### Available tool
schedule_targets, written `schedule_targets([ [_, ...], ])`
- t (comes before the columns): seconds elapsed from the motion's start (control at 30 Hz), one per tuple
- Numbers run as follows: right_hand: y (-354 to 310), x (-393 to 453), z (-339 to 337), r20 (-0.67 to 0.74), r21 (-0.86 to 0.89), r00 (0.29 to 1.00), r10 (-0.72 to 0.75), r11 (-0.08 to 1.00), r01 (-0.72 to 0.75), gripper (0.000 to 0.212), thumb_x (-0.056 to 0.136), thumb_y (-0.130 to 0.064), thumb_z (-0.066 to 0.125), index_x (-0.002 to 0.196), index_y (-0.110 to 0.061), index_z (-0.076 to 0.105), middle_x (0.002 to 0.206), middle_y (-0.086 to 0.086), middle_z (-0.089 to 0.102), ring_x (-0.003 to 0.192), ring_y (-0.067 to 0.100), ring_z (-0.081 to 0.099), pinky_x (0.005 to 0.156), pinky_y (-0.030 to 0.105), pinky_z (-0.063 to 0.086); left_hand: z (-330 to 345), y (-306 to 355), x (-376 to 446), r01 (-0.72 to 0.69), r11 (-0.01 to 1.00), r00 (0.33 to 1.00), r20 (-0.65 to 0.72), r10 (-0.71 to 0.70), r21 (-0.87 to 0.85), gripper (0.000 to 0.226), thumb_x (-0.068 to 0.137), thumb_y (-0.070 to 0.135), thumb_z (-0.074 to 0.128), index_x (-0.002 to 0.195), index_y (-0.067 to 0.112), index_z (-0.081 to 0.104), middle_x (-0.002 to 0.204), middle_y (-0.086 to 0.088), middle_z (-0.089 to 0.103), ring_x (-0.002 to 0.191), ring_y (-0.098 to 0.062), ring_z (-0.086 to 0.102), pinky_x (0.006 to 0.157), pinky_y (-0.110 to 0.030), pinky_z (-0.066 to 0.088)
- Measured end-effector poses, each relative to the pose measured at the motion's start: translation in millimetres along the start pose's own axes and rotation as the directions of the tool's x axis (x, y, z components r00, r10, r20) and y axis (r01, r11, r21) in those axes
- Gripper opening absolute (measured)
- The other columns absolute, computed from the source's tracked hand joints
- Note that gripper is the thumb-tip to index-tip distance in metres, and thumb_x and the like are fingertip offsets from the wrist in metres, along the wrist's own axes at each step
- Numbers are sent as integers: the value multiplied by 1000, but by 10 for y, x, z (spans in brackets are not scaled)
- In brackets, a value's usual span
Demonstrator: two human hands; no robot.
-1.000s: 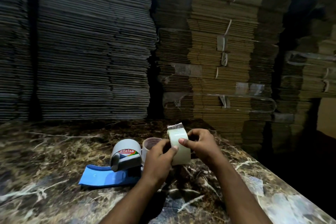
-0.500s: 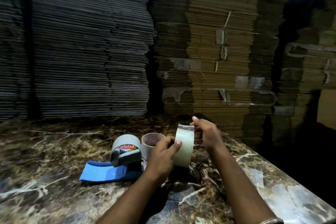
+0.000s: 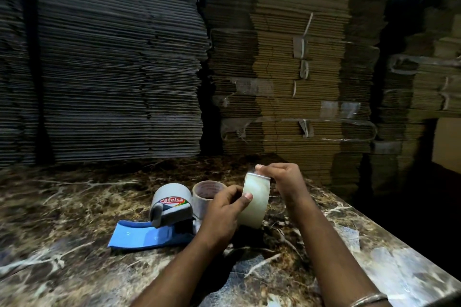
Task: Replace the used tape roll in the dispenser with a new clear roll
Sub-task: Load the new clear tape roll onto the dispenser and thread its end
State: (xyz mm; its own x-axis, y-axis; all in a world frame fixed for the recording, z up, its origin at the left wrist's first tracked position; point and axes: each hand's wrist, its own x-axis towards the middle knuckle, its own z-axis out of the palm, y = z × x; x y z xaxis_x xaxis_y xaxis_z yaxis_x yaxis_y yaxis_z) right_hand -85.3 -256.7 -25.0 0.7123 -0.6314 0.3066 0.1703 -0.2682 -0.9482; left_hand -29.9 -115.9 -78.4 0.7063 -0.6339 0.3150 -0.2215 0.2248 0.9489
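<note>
**Operator:** What is the present state?

**Manual:** Your left hand (image 3: 225,215) grips the new clear roll (image 3: 255,200) upright above the surface (image 3: 74,269). Your right hand (image 3: 280,177) pinches the free tape end (image 3: 257,174) at the top of the roll. The dispenser (image 3: 159,217) lies to the left on the surface, and the used core (image 3: 205,194) stands just beside it.

**Operator:** What can go wrong?

**Manual:** If your pinch slips, the end likely resticks to the roll. If you pull at an angle, the film may split or fold onto itself. Adhesive may also cling to your fingers.
</note>
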Motion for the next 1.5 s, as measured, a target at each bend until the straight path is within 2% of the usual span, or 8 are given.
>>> schedule_targets([
  [0.2, 12, 20, -36, 50, -65, 999, -16, 998, 19, 13, 71, -4, 79, 61, -13, 77, 71, 9, 74, 74, 21, 68, 69, 36, 52, -9, -27, -1, 2, 1000, 1000, -17, -2, -6, 28, 85, 35, 60, 99, 13, 71, 101, -11, 73, 101, -29, 66, 86, -48, 53],
  [0.43, -121, -65, -100, 154, -357, 971, -181, 906, 225, 2, 81, -18, 77, 79, -18, 77, 78, 4, 74, 79, 19, 71, 72, 38, 58, -7, -27, -46, 19, 999, 1000, 23, -20, 30, 24, 93, 28, 59, 102, 7, 67, 96, -9, 72, 85, -11, 69, 61, -18, 52],
  [0.6, -265, -108, -144, 197, -525, 956, -219, 800, 291, 3, 82, -23, 76, 81, -20, 77, 76, -3, 74, 72, 10, 70, 57, 27, 58, -8, -10, -54, 3, 997, 1000, -4, -3, 73, 31, 87, 36, 65, 97, 7, 63, 91, -17, 72, 77, -15, 67, 58, -26, 54],
  [0.93, -478, -190, -135, 262, -548, 912, -315, 730, 409, 6, 83, -22, 76, 82, -16, 79, 72, -2, 74, 69, 12, 69, 62, 34, 57, 30, 9, -57, 5, 1000, 991, -131, -2, 24, 33, 77, 46, 68, 80, 14, 64, 70, -6, 69, 66, -15, 64, 56, -33, 49],
  [1.07, -558, -190, -165, 296, -553, 916, -271, 733, 395, 5, 82, -22, 76, 84, -18, 78, 77, -2, 74, 74, 9, 70, 66, 30, 60, 27, 18, -87, -21, 998, 991, -130, 28, 60, 21, 82, 34, 72, 90, 18, 61, 81, -4, 70, 68, -10, 65, 50, -18, 47],
  [1.2, -622, -209, -218, 304, -554, 920, -248, 739, 382, 6, 81, -19, 77, 86, -17, 79, 80, -3, 75, 77, 5, 71, 71, 26, 61, -23, 7, -89, -48, 997, 996, -67, 52, 53, 67, 67, 25, 83, 123, 29, 47, 100, -7, 73, 86, -16, 72, 71, -30, 59],
  [1.37, -667, -257, -259, 357, -498, 898, -256, 761, 415, 6, 81, -16, 77, 85, -14, 80, 78, -1, 77, 74, 6, 73, 71, 28, 62, -18, 46, -78, -93, 994, 995, -26, 95, 54, 83, 59, 27, 85, 128, 46, 43, 56, 1, 65, 54, -11, 60, 57, -30, 50],
  [1.5, -706, -255, -247, 361, -482, 873, -328, 736, 476, 7, 81, -16, 76, 87, -14, 80, 78, -2, 76, 74, 6, 73, 68, 29, 62, -24, 100, -30, -83, 995, 996, -20, 82, -57, 81, 57, 26, 86, 128, 44, 52, 90, -24, 72, 75, -27, 61, 72, -58, 54],
])
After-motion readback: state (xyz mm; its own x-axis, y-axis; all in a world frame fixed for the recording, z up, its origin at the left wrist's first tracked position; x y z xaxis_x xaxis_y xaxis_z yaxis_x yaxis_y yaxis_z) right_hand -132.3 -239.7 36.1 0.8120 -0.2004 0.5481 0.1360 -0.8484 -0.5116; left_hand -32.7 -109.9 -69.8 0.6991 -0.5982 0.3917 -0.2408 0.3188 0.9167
